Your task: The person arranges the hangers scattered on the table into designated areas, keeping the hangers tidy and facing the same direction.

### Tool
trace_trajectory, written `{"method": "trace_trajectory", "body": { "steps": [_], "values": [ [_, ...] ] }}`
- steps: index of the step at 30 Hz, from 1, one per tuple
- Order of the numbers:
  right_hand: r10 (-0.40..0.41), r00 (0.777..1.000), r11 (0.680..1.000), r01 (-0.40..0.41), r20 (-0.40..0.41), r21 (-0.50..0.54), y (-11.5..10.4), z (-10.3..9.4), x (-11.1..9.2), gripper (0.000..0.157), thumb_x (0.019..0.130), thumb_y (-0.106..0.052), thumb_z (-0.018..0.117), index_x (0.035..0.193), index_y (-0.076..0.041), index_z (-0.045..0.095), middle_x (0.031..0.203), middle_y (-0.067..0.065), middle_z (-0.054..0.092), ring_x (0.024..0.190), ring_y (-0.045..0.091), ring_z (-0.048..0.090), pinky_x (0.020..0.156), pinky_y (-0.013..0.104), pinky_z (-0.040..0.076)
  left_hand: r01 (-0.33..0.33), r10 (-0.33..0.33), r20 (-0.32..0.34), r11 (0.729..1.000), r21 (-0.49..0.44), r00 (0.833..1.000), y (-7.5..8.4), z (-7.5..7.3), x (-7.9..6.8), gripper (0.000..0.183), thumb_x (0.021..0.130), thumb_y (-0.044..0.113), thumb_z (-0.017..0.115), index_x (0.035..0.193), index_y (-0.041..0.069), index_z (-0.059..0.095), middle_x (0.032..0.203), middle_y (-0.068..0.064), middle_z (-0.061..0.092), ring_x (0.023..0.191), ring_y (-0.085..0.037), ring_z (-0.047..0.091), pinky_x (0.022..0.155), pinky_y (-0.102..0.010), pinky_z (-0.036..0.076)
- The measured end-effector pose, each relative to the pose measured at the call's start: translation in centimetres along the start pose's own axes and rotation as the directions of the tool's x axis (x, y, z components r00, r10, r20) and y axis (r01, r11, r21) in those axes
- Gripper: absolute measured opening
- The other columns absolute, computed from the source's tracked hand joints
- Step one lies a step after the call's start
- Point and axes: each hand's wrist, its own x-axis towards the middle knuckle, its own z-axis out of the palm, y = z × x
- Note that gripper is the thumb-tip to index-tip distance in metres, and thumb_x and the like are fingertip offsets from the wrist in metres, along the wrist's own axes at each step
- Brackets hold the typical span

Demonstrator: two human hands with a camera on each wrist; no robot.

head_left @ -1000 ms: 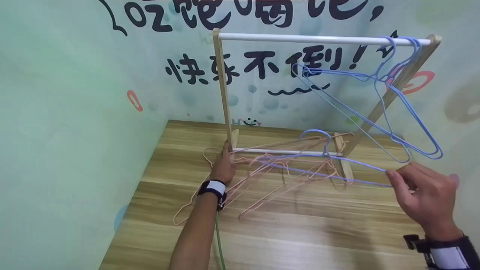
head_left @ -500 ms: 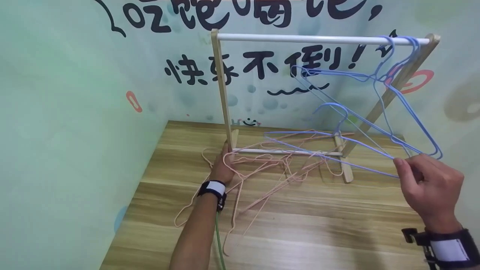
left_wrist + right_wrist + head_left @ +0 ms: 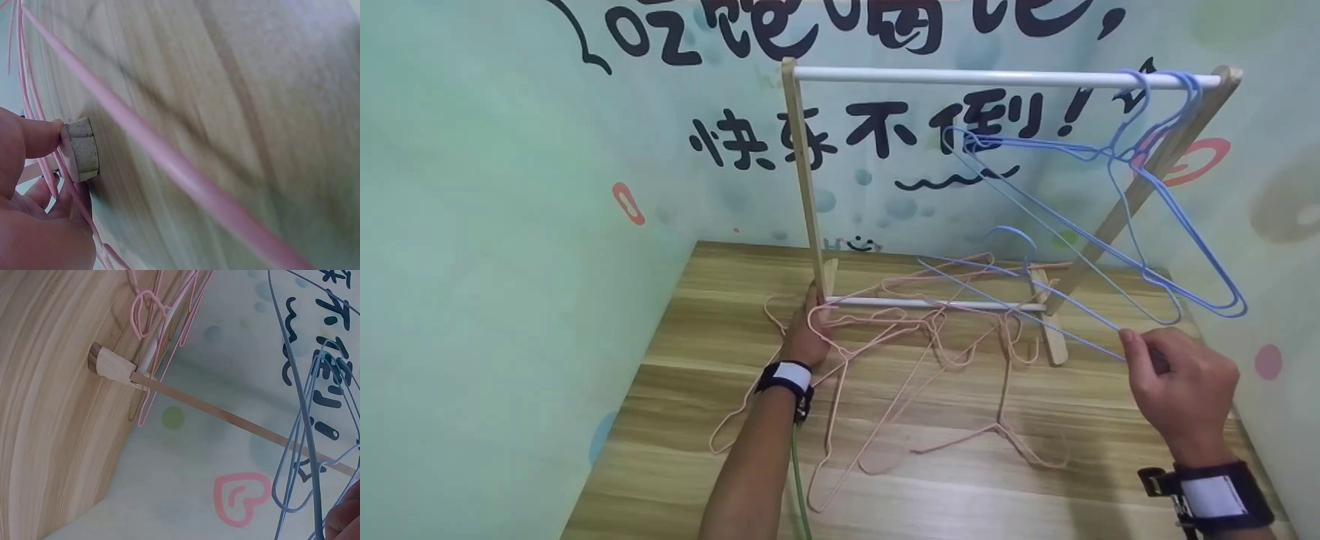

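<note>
My left hand (image 3: 807,339) grips the wooden foot (image 3: 84,149) of the clothes rack (image 3: 804,165) at its left post, thumb and fingers on both sides of it in the left wrist view. On the right, my right hand (image 3: 1185,386) pinches one end of a blue hanger (image 3: 1076,306). That hanger points left, its hook up, above the floor and in front of the rack's right foot. Blue hangers (image 3: 1144,174) hang by their hooks at the right end of the white top bar (image 3: 960,76). Only fingertips of the right hand show in the right wrist view.
Several pink hangers (image 3: 844,356) lie tangled on the wood-grain surface (image 3: 960,495), around and over the rack's white lower bar (image 3: 870,301). Printed walls (image 3: 510,262) stand behind and at both sides. A green cable (image 3: 799,480) runs beside the left forearm.
The blue hanger in my right hand came up off the pink ones, then dropped slightly and moved left. Some pink hangers slid or tipped toward the front. My left hand stayed put.
</note>
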Motion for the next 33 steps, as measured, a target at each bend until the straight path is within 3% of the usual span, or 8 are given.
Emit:
{"method": "trace_trajectory", "body": {
  "steps": [3, 12, 15, 21, 28, 33],
  "values": [
    [0.004, 1.0, 1.0, -0.004, -0.009, 0.011, -0.2, -0.1, 0.4, 0.027, 0.094, -0.015, 0.076, 0.079, 0.007, 0.072, 0.062, 0.018, 0.062, 0.053, 0.03, 0.05, 0.067, 0.007, 0.023, 0.03, -0.03, 0.017, 1.0, -0.009, 0.999, 0.7, -0.5, -0.3, 0.086, 0.09, -0.006, 0.064, 0.168, 0.004, 0.029, 0.138, -0.041, 0.061, 0.125, -0.06, 0.06, 0.105, -0.071, 0.05],
    [0.003, 1.0, 1.0, -0.003, -0.029, 0.012, -0.9, -0.5, 1.2, 0.029, 0.096, -0.013, 0.075, 0.077, 0.008, 0.071, 0.062, 0.019, 0.06, 0.053, 0.036, 0.051, 0.067, 0.007, 0.022, 0.009, -0.009, -0.002, 1.0, 0.008, 1.0, -0.6, 0.2, 0.2, 0.09, 0.089, -0.002, 0.065, 0.17, 0.008, 0.027, 0.139, -0.04, 0.061, 0.126, -0.058, 0.061, 0.106, -0.066, 0.051],
    [0.003, 0.999, 1.0, -0.002, -0.047, 0.018, -1.0, -0.6, 1.6, 0.03, 0.096, -0.014, 0.075, 0.077, 0.008, 0.07, 0.061, 0.019, 0.059, 0.053, 0.032, 0.049, 0.066, 0.008, 0.022, 0.01, -0.01, 0.002, 1.0, 0.008, 1.0, -1.0, 0.4, 0.2, 0.088, 0.09, -0.001, 0.065, 0.169, 0.007, 0.027, 0.14, -0.04, 0.06, 0.127, -0.057, 0.06, 0.107, -0.066, 0.051],
    [0.012, 0.996, 0.999, -0.008, -0.091, 0.041, -1.1, -0.8, 2.5, 0.031, 0.096, -0.015, 0.075, 0.077, 0.009, 0.071, 0.062, 0.02, 0.059, 0.063, 0.003, 0.04, 0.066, 0.009, 0.023, 0.067, -0.068, 0.024, 0.998, 0.012, 0.997, -1.2, 0.6, 0.3, 0.089, 0.092, 0.001, 0.065, 0.172, 0.008, 0.027, 0.146, -0.039, 0.058, 0.134, -0.056, 0.056, 0.113, -0.064, 0.048],
    [0.02, 0.993, 1.0, -0.019, -0.114, 0.004, -1.6, -1.0, 3.8, 0.032, 0.098, -0.014, 0.074, 0.076, 0.009, 0.069, 0.061, 0.021, 0.057, 0.063, 0.002, 0.037, 0.065, 0.009, 0.022, 0.042, -0.042, 0.016, 0.999, 0.006, 0.999, 0.6, -0.4, -0.2, 0.088, 0.092, -0.003, 0.064, 0.172, 0.007, 0.027, 0.142, -0.04, 0.059, 0.129, -0.058, 0.058, 0.11, -0.066, 0.049],
    [0.02, 0.991, 1.0, -0.021, -0.135, -0.004, -2.0, -1.1, 4.8, 0.037, 0.101, -0.015, 0.072, 0.074, 0.01, 0.065, 0.061, 0.021, 0.055, 0.061, 0.007, 0.037, 0.063, 0.011, 0.021, 0.03, -0.03, 0.008, 1.0, 0.002, 1.0, -1.2, 0.7, 0.2, 0.082, 0.098, 0.0, 0.063, 0.172, 0.007, 0.028, 0.141, -0.039, 0.059, 0.13, -0.058, 0.058, 0.11, -0.067, 0.048]
  ]
}}
